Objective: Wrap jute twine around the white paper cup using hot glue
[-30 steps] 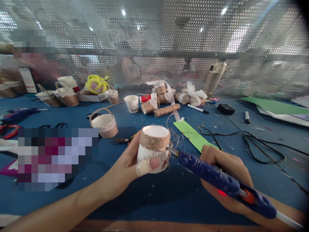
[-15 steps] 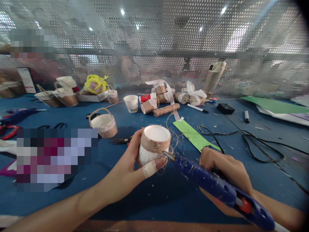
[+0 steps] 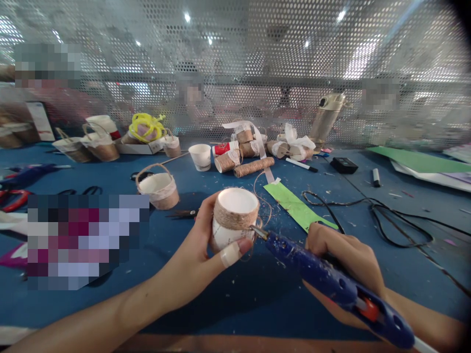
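My left hand (image 3: 198, 257) is closed round a small white paper cup (image 3: 232, 220) whose upper part is wrapped in brown twine. A bandaged thumb presses the cup's lower front. Loose twine curls off the cup's right side. My right hand (image 3: 344, 262) grips a blue hot glue gun (image 3: 331, 284). The gun's metal nozzle touches the cup's right side just under the twine band.
The blue table (image 3: 257, 294) holds a finished cup basket (image 3: 158, 189), scissors (image 3: 184, 214), a green paper strip (image 3: 296, 207), a black cable (image 3: 386, 220), twine rolls and cups (image 3: 239, 154), a bottle (image 3: 326, 117) and markers. A perforated metal screen (image 3: 235, 68) stands behind, with people beyond it.
The glue gun dipped lower and pushed left along the cup's side, then rose slightly. My left hand turned and tilted the cup a little. The nozzle stays against the cup.
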The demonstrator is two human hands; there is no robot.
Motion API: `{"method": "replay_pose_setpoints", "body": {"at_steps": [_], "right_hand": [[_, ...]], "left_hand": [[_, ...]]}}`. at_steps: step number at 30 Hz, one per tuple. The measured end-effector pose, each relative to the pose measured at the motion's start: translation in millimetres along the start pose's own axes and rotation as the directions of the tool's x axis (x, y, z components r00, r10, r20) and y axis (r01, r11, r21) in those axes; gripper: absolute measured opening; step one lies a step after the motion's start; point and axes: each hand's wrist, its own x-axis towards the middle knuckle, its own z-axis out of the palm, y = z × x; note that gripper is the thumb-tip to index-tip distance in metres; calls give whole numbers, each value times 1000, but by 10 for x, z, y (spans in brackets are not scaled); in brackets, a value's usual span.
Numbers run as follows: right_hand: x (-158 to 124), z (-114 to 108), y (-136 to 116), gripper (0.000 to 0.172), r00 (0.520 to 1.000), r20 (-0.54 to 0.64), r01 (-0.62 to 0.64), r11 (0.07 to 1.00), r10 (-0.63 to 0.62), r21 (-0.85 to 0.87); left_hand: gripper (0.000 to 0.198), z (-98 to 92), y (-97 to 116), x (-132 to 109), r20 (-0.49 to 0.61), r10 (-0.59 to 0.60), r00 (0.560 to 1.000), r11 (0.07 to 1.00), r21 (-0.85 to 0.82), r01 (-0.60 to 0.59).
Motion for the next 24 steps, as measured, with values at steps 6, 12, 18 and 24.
{"method": "replay_pose_setpoints", "body": {"at_steps": [6,12,18,24], "right_hand": [[0,6,24,41,1000,-13,18,1000,-18,-1],[-6,-3,-35,33,998,-19,-60,998,60,-11],[5,-7,-64,29,994,-40,-106,994,105,-13],[17,-52,-43,34,987,-5,-160,987,160,-23]], "left_hand": [[66,19,-6,-2,-2,3,1000,1000,-23,-4],[59,-47,13,9,55,-8,998,998,-67,12],[67,-102,-30,8,77,-88,993,973,-205,102],[52,-223,-193,65,196,-14,980,952,-298,73]]}}
